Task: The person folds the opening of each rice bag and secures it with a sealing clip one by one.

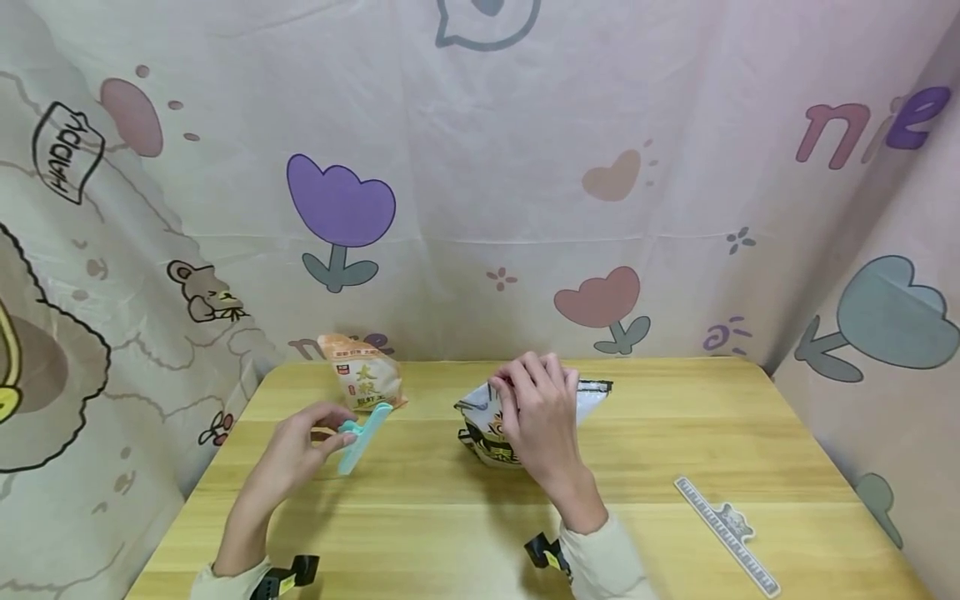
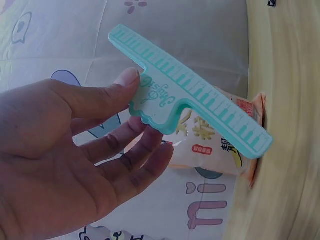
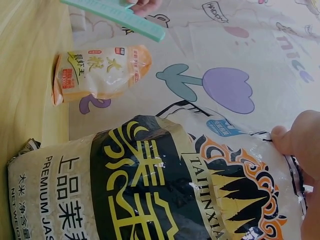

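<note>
A mint-green bag clip with a piano-key pattern is pinched by its handle between thumb and fingers of my left hand. My right hand grips the top edge of a black, white and gold rice bag standing upright on the table. In the right wrist view the bag's printed front fills the lower part, with the thumb at its upper edge. Behind the clip, a smaller orange-and-white bag stands near the table's back edge.
A grey bag clip with a keyboard pattern lies on the wooden table at the right. A printed curtain hangs right behind the table's back edge and along both sides.
</note>
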A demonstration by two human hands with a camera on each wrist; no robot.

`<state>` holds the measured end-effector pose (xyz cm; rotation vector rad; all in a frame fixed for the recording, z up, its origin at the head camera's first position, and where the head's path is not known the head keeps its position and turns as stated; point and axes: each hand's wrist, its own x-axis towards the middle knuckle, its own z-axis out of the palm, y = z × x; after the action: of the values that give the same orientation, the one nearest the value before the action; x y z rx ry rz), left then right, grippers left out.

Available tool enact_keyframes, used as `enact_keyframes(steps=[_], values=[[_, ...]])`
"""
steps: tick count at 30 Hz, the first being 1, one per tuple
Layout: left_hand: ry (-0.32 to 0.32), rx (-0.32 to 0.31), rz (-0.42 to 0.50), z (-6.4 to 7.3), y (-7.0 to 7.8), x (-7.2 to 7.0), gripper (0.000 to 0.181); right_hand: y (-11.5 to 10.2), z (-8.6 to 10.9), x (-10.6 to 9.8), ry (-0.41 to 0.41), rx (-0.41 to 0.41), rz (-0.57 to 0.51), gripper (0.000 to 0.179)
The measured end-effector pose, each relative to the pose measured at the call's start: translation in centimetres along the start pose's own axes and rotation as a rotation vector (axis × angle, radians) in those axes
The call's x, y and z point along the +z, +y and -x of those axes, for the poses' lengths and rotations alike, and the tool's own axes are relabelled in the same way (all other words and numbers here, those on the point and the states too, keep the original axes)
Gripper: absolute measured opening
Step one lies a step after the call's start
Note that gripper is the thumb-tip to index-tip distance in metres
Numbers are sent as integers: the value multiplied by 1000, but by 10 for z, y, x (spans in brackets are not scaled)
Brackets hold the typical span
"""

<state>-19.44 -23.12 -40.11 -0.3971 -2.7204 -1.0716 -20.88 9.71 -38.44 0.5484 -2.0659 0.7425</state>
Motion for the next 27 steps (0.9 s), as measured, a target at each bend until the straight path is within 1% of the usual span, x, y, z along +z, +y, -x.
enact_keyframes(steps=[5,11,17,22,27], values=[[20,9,31,-3,4,1,18,0,0,0,0,6,-1,17],[51,51,50,-7,7,7,18,0,1,0,-1,7,-3,11],[53,62,80,-12,11,11,18,0,1,0,-4,10,-9,17],[69,86,102,-15,13,13,18,0,1,1,6,5,-11,7],[82,98,116,-18,16,14,20,1,1,3,17,0,-13,6]])
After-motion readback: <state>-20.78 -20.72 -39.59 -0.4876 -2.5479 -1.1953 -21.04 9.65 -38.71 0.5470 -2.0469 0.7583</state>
